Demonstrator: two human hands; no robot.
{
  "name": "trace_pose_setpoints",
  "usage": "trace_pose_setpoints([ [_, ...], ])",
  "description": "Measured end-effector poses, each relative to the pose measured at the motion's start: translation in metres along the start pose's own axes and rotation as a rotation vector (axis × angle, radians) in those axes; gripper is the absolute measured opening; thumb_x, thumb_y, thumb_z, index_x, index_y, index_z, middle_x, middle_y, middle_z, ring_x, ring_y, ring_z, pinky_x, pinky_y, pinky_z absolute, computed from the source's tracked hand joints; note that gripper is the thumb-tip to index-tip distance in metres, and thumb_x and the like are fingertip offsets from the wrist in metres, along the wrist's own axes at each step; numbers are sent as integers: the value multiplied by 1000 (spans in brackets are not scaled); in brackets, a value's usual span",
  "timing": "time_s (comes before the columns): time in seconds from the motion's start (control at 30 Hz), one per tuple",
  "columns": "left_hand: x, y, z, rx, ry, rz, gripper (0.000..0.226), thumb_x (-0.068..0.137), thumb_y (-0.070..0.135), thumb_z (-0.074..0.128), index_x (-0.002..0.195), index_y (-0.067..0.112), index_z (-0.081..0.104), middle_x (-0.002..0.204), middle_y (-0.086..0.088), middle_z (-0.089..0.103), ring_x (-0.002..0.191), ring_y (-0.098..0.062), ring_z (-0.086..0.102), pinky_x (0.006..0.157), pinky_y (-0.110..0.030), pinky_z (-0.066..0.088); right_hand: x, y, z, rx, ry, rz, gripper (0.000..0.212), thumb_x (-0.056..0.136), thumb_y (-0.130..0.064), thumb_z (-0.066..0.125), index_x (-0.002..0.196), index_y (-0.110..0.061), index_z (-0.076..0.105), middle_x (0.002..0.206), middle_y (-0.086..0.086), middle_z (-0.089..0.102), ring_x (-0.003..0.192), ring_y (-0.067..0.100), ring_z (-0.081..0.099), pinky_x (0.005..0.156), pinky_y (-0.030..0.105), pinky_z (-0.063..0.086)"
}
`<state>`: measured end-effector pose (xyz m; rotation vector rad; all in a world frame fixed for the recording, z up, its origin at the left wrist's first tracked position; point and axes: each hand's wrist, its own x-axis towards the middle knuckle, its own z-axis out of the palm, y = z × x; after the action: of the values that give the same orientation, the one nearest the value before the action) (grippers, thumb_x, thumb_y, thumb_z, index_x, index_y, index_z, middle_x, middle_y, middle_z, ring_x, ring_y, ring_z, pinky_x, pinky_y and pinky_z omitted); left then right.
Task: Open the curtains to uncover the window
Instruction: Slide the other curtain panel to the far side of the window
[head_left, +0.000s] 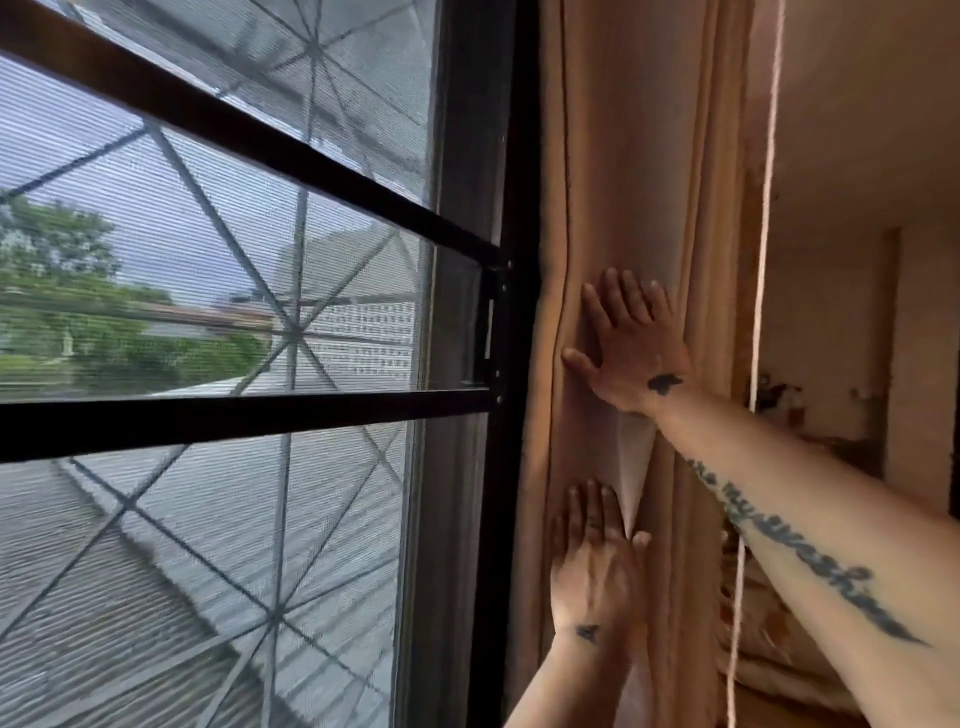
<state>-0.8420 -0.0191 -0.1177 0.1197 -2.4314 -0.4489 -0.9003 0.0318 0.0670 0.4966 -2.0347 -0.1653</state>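
One dark-framed window (249, 322) with mesh screen fills the left, uncovered. One tan curtain (623, 182), bunched in vertical folds, hangs just right of the frame. Two hands press flat on it, fingers spread, gripping nothing: right hand (631, 345) above, left hand (595, 566) below. One pale cord (761, 291) hangs beside.

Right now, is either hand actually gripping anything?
No. Both the right hand and left hand press flat, fingers spread, against the bunched tan fabric curtain.
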Motion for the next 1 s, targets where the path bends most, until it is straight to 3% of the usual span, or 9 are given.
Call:
trace_pose_setpoints([
  [0.17,24,0,22,15,30,11,87,95,35,-10,94,19,76,97,6,78,91,-11,73,68,-25,59,12,7,24,25,20,18,72,87,-57,26,142,-17,1,155,12,1,143,25,-5,118,44,-4],
  [0.3,41,6,36,-15,20,74,63,83,49,22,98,17,74,98,2,77,91,-15,73,83,-30,50,20,16,42,39,31,12,73,87,-57,29,141,-15,5,155,15,5,143,28,-1,118,46,-2],
  [0.47,54,16,45,-1,91,7,86,95,38,-9,102,15,73,104,2,76,97,-16,71,77,-30,58,22,27,51,57,31,-19,74,86,-57,33,141,-15,7,155,15,5,143,29,-1,116,45,-3],
  [0.6,49,29,38,-10,161,-22,98,82,43,-28,133,10,49,140,-8,53,129,-24,49,101,-38,45,18,34,51,72,9,-60,74,86,-59,26,142,-17,1,155,13,0,142,27,-6,117,44,-5],
  [0.7,38,32,32,2,80,-6,61,98,42,2,146,10,21,157,-9,22,145,-23,19,116,-36,24,11,34,45,103,14,-99,76,85,-61,24,142,-16,0,155,13,-1,142,27,-7,116,43,-7],
  [0.77,32,35,28,-7,-102,-49,57,100,37,20,148,13,2,160,-5,0,147,-20,-4,120,-35,3,6,33,42,128,25,-125,77,85,-61,24,141,-15,0,155,13,0,142,27,-6,115,43,-8],
  [0.83,26,35,23,6,-98,-77,59,100,35,25,148,13,1,160,-5,0,147,-19,-7,120,-34,-2,-1,32,38,147,46,-146,77,84,-63,22,141,-15,1,155,14,2,142,27,-5,115,43,-7],
  [0.9,17,37,17,6,-85,-76,60,98,42,15,148,11,4,160,-6,3,147,-21,-7,120,-34,-4,-8,29,36,172,70,-159,78,84,-64,21,141,-14,2,155,15,3,142,27,-3,115,42,-8],
  [1.0,-4,36,2,7,-76,-98,97,68,60,-18,148,11,5,160,-5,3,147,-20,-8,119,-33,-5,-27,22,26,202,72,-169,79,84,-64,18,141,-12,1,155,15,4,142,27,-3,114,40,-9],
])
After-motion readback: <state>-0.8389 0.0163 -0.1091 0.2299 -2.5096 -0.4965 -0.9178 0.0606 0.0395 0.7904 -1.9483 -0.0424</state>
